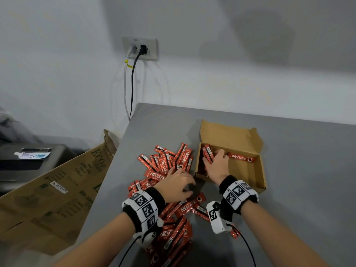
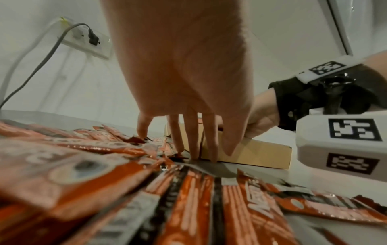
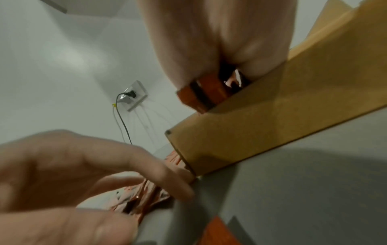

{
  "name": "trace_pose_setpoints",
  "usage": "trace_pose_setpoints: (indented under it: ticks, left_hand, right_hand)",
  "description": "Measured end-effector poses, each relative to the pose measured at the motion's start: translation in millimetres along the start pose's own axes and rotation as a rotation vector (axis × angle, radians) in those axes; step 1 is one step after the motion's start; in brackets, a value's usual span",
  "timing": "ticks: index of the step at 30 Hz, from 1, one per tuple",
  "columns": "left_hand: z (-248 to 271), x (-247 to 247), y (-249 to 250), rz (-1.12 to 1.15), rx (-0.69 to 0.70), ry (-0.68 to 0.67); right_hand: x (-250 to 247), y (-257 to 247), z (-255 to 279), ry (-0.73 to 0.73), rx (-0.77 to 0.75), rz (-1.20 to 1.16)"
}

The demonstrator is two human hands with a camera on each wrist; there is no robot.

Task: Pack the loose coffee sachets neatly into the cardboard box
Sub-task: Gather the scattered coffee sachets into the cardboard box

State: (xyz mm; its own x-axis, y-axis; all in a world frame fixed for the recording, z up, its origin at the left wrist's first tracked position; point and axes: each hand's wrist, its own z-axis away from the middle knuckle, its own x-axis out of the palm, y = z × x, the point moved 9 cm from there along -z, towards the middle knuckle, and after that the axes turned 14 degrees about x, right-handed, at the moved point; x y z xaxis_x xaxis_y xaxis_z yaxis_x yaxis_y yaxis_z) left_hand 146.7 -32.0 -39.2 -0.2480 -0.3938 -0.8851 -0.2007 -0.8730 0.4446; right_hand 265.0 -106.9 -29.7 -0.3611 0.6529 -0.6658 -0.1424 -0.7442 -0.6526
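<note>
A heap of red coffee sachets (image 1: pixel 167 160) lies on the grey table (image 1: pixel 308 189), left of and in front of the open cardboard box (image 1: pixel 263 170). My right hand (image 1: pixel 215 162) is inside the box at its left wall and grips a bundle of sachets (image 1: pixel 208 155), seen between thumb and fingers as the bundle (image 3: pixel 205 94) above the box wall (image 3: pixel 272 116). One sachet (image 1: pixel 240 157) lies flat at the back of the box. My left hand (image 1: pixel 179 184) hovers over the heap; its straight fingers (image 2: pixel 194 140) touch the table beside the box (image 2: pixel 261 154).
A large brown carton (image 1: pixel 57 189) leans against the table's left edge. A wall outlet (image 1: pixel 140 48) with two cables hangs behind the table. A dark machine (image 1: pixel 32 157) with a tube on it stands at the far left. Bare grey table lies right of the box.
</note>
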Motion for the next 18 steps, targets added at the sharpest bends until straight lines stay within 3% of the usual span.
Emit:
trace_pose_setpoints:
  ticks: [2, 6, 9, 12, 18]
  left_hand:
    - [-1, -5, -2, -0.002, -0.012, 0.039]
    - [-6, -34, -1, -0.075, -0.017, 0.282]
    - [-20, -33, 8, -0.126, 0.049, 0.22]
    - [-29, -23, 0, -0.08, -0.012, 0.119]
    - [-30, -38, -1, 0.215, -0.008, 0.351]
  right_hand:
    - [-2, -1, 0, -0.034, -0.002, -0.024]
    - [-8, -6, 2, -0.072, -0.025, -0.065]
    - [-10, -11, 5, -0.117, -0.088, -0.029]
    - [-10, -10, 10, -0.127, -0.192, 0.168]
    - [-5, 14, 31, -0.152, -0.403, 0.472]
